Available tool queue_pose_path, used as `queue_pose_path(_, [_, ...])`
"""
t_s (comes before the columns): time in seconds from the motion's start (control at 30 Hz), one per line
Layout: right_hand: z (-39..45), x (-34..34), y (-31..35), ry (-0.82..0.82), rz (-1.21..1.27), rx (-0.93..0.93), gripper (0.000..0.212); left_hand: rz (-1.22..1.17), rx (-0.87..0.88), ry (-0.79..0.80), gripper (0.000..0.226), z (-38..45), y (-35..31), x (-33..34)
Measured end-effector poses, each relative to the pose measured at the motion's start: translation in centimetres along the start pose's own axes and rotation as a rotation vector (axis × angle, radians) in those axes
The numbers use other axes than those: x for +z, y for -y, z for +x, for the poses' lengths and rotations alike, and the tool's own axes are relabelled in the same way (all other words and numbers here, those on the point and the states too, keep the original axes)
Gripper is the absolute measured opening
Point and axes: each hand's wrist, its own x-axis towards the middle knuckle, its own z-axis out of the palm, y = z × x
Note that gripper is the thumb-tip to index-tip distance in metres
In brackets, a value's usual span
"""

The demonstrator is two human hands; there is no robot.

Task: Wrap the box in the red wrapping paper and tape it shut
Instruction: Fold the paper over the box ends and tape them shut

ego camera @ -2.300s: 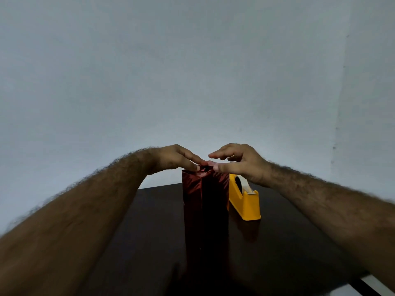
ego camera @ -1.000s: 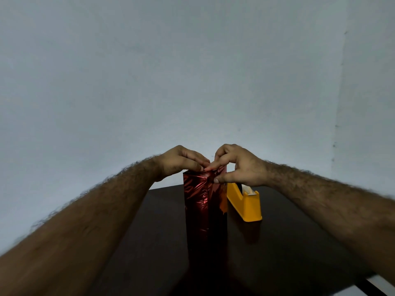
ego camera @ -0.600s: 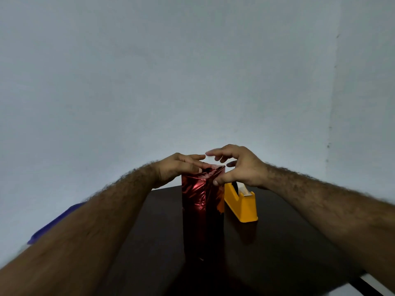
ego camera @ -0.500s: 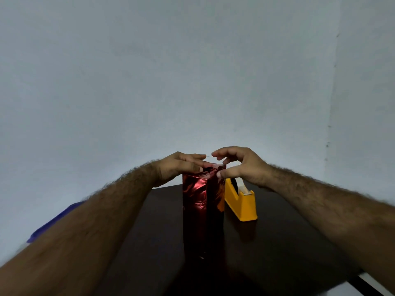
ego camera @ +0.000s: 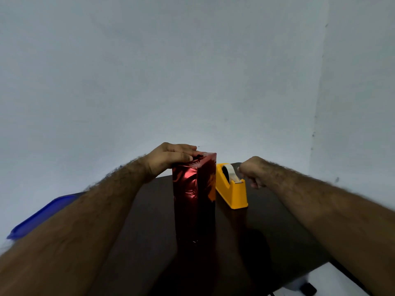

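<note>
At the far left a blue lid-like edge (ego camera: 40,214) pokes out from behind the left forearm; whether it belongs to a container cannot be told. The left hand (ego camera: 168,159) lies on top of the box (ego camera: 194,195), its fingers stretched flat and pressing the folded paper down at the upper end. The box stands upright near the middle of the dark table (ego camera: 267,231), tall and narrow, fully covered in shiny red wrapping paper (ego camera: 186,182) that is creased and catches the light on its left face, while the lower part sinks into shadow. Just beside it to the right sits a yellow tape dispenser (ego camera: 233,194) holding a roll of clear tape (ego camera: 229,170) in its cradle. The right hand (ego camera: 252,170) is at the dispenser's far side, fingers curled inward near the tape; whether they actually pinch the tape end cannot be told.
</note>
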Motion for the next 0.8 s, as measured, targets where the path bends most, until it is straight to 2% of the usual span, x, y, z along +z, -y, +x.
queue_pose_path(0.1, [0.6, 0.1, 0.2, 0.065, 0.025, 0.149, 0.020, -0.024, 0.038, 0.035, 0.035, 0.2, -0.4, 0.2])
queue_pose_path(0.23, [1.2, 0.7, 0.6, 0.078, 0.017, 0.195, 0.012, -0.065, 0.074, 0.063, 0.032, 0.4, -0.6, 0.7])
queue_pose_path(0.37, [1.6, 1.5, 0.4, 0.117, 0.146, 0.230, 0.006, -0.084, 0.075, 0.071, 0.032, 0.6, -0.3, 1.0])
queue_pose_path(0.53, [1.3, 1.5, 0.6, 0.011, 0.303, 0.207, 0.002, -0.095, 0.067, 0.041, 0.031, 0.4, 0.3, 0.2])
queue_pose_path(0.7, [-0.9, 1.8, -0.7, -0.127, 0.438, 0.081, 0.025, -0.056, 0.060, 0.043, 0.029, 0.1, 0.6, -0.3])
queue_pose_path(0.8, [-2.2, 1.9, -1.8, -0.162, 0.507, 0.097, 0.031, -0.025, 0.039, 0.025, 0.027, 0.0, 0.2, -0.4])
